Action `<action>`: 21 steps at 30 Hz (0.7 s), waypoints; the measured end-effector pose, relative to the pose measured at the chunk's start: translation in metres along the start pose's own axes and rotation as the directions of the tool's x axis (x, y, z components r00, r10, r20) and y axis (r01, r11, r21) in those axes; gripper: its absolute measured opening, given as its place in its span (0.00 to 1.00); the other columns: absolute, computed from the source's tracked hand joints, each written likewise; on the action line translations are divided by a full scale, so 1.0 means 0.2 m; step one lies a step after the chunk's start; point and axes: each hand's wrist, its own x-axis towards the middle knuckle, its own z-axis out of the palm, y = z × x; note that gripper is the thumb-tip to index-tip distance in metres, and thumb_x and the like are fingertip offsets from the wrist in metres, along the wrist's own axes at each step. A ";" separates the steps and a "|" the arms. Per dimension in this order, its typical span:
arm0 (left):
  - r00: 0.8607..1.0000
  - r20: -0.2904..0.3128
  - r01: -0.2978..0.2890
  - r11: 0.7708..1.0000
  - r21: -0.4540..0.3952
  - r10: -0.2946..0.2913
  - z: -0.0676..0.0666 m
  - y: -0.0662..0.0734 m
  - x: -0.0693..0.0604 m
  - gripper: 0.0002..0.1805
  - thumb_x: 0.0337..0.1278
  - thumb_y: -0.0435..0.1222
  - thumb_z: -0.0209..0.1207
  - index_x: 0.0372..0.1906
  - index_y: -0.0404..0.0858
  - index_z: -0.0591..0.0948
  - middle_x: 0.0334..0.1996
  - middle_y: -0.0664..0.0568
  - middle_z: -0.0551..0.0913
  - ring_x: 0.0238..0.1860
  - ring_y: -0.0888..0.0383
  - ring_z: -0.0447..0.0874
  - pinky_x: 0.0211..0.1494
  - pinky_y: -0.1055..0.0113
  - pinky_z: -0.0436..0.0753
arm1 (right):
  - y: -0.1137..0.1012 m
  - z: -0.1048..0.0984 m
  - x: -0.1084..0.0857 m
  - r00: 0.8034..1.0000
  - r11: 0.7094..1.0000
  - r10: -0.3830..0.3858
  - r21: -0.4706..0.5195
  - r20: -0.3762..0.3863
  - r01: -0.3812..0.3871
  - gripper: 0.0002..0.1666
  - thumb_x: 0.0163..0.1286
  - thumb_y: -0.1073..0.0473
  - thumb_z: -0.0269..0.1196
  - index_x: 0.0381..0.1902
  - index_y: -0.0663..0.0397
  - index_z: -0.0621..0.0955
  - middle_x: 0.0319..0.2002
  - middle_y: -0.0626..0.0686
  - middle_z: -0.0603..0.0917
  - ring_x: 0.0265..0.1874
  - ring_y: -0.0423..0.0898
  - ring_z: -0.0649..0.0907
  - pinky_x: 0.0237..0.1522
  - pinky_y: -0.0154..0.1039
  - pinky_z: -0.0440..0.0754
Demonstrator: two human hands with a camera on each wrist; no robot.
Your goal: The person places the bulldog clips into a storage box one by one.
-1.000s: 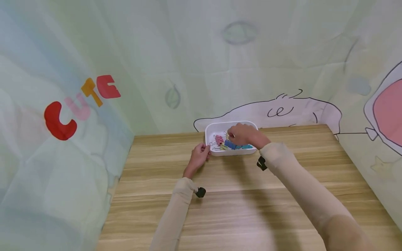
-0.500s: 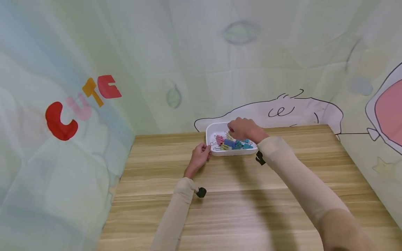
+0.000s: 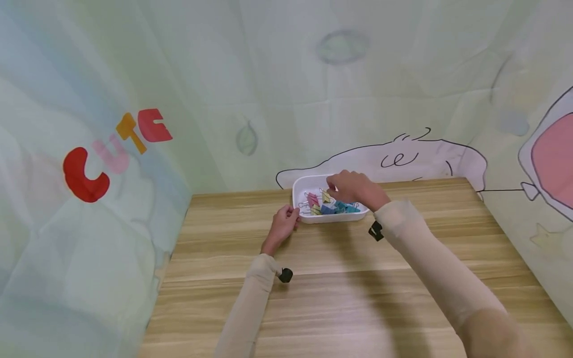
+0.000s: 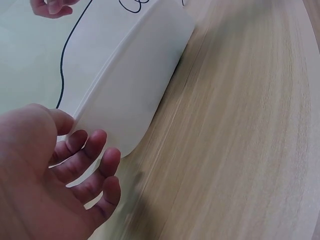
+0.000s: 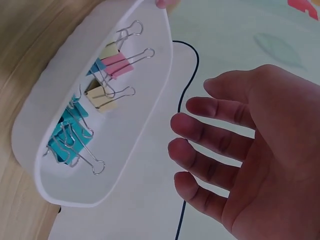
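Observation:
A white plastic box point(image 3: 309, 219) stands at the back edge of the table, against the curtain. My left hand point(image 3: 283, 223) holds its near left corner; the left wrist view shows thumb and curled fingers at the rim. Above the box's right part hovers my right hand point(image 3: 354, 189). In the right wrist view its fingers are loosely bent, with nothing between them. Several binder clips lie inside: a pink binder clip point(image 5: 119, 66), a pale yellow binder clip point(image 5: 104, 101), a blue binder clip point(image 3: 327, 210) and teal binder clips point(image 5: 71, 142). The right hand hides part of the interior.
The wood-grain table point(image 3: 322, 293) reaches towards me from the box. A printed curtain point(image 3: 215, 134) rises directly behind and on both sides. A black wrist strap piece point(image 3: 376, 230) hangs below the right sleeve.
My right hand has lifted slightly and shifted a little right over the box. The blue, pink and yellow clips lie differently now. My left hand has stayed at the corner.

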 end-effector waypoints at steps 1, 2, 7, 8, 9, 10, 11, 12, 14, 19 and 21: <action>1.000 -0.002 0.004 1.000 0.001 -0.004 0.00 0.00 0.00 0.13 0.81 0.40 0.51 0.45 0.32 0.77 0.38 0.42 0.84 0.35 0.49 0.83 0.39 0.62 0.84 | 0.00 0.01 -0.01 1.000 1.000 -0.003 0.002 -0.002 0.003 0.12 0.79 0.51 0.58 0.49 0.52 0.81 0.36 0.53 0.82 0.34 0.50 0.79 0.33 0.43 0.76; 1.000 -0.003 0.005 1.000 0.002 -0.005 -0.01 0.00 0.00 0.13 0.81 0.40 0.52 0.45 0.32 0.77 0.38 0.42 0.84 0.34 0.49 0.83 0.39 0.62 0.84 | 0.00 0.02 -0.02 1.000 1.000 -0.010 0.004 -0.005 0.010 0.12 0.79 0.51 0.58 0.49 0.52 0.81 0.36 0.52 0.82 0.34 0.50 0.79 0.33 0.43 0.77; 1.000 0.004 -0.005 1.000 0.027 0.004 -0.02 -0.02 0.00 0.15 0.81 0.42 0.52 0.44 0.33 0.78 0.38 0.42 0.84 0.33 0.52 0.82 0.37 0.65 0.83 | 0.02 0.09 -0.06 0.999 0.999 -0.028 0.020 -0.036 0.029 0.13 0.79 0.50 0.58 0.48 0.52 0.81 0.34 0.50 0.82 0.33 0.48 0.78 0.32 0.43 0.76; 1.000 0.009 -0.011 0.999 0.036 0.011 -0.03 -0.02 0.00 0.15 0.81 0.43 0.51 0.43 0.34 0.78 0.38 0.42 0.84 0.33 0.52 0.82 0.36 0.66 0.82 | 0.03 0.11 -0.07 0.999 0.999 -0.031 0.028 -0.044 0.033 0.13 0.79 0.50 0.58 0.48 0.52 0.81 0.33 0.49 0.82 0.32 0.48 0.78 0.32 0.43 0.76; 1.000 0.013 -0.016 0.999 0.044 0.016 -0.04 -0.03 0.01 0.16 0.82 0.44 0.51 0.43 0.34 0.78 0.38 0.42 0.84 0.33 0.53 0.82 0.36 0.66 0.82 | 0.04 0.12 -0.08 0.998 0.999 -0.036 0.033 -0.053 0.038 0.12 0.79 0.50 0.58 0.47 0.52 0.82 0.32 0.49 0.81 0.31 0.47 0.78 0.31 0.42 0.75; 1.000 0.018 -0.021 0.998 0.051 0.020 -0.04 -0.03 0.01 0.17 0.82 0.45 0.51 0.43 0.34 0.78 0.38 0.42 0.83 0.33 0.53 0.82 0.36 0.67 0.82 | 0.05 0.14 -0.10 0.997 0.998 -0.042 0.042 -0.062 0.044 0.12 0.79 0.50 0.59 0.46 0.52 0.82 0.31 0.49 0.81 0.31 0.47 0.77 0.30 0.42 0.75; 1.000 0.023 -0.022 0.998 0.058 0.021 -0.05 -0.04 0.00 0.19 0.82 0.46 0.51 0.43 0.33 0.78 0.38 0.41 0.83 0.33 0.52 0.82 0.36 0.67 0.81 | 0.06 0.17 -0.11 0.996 0.998 -0.049 0.046 -0.070 0.052 0.12 0.79 0.50 0.59 0.44 0.52 0.81 0.30 0.48 0.80 0.30 0.47 0.77 0.29 0.42 0.74; 0.999 0.029 -0.023 0.997 0.069 0.021 -0.07 -0.04 0.00 0.20 0.82 0.47 0.50 0.43 0.33 0.78 0.39 0.41 0.83 0.33 0.52 0.81 0.36 0.67 0.81 | 0.07 0.19 -0.12 0.995 0.997 -0.055 0.051 -0.079 0.059 0.12 0.79 0.50 0.59 0.43 0.52 0.81 0.29 0.48 0.80 0.29 0.47 0.77 0.29 0.42 0.74; 0.999 0.036 -0.030 0.994 0.102 0.026 -0.09 -0.03 -0.02 0.22 0.82 0.49 0.49 0.45 0.32 0.79 0.39 0.41 0.83 0.34 0.52 0.81 0.37 0.66 0.80 | 0.09 0.24 -0.16 0.992 0.996 -0.067 0.054 -0.103 0.072 0.12 0.79 0.49 0.59 0.41 0.51 0.81 0.29 0.48 0.80 0.29 0.46 0.76 0.28 0.42 0.74; 0.997 0.044 -0.070 0.957 0.280 0.060 -0.17 0.02 -0.07 0.24 0.82 0.52 0.48 0.51 0.35 0.80 0.42 0.44 0.82 0.41 0.50 0.79 0.46 0.58 0.80 | 0.15 0.34 -0.24 0.981 0.994 -0.072 0.067 -0.177 0.085 0.14 0.79 0.47 0.60 0.41 0.51 0.80 0.31 0.48 0.82 0.29 0.45 0.77 0.29 0.43 0.76; 0.994 0.047 -0.107 0.924 0.368 0.096 -0.20 0.05 -0.09 0.24 0.80 0.53 0.50 0.54 0.37 0.80 0.47 0.45 0.82 0.48 0.48 0.79 0.54 0.53 0.80 | 0.18 0.36 -0.28 0.975 0.993 -0.067 0.076 -0.211 0.085 0.15 0.78 0.46 0.60 0.42 0.52 0.81 0.32 0.48 0.82 0.29 0.45 0.78 0.29 0.43 0.77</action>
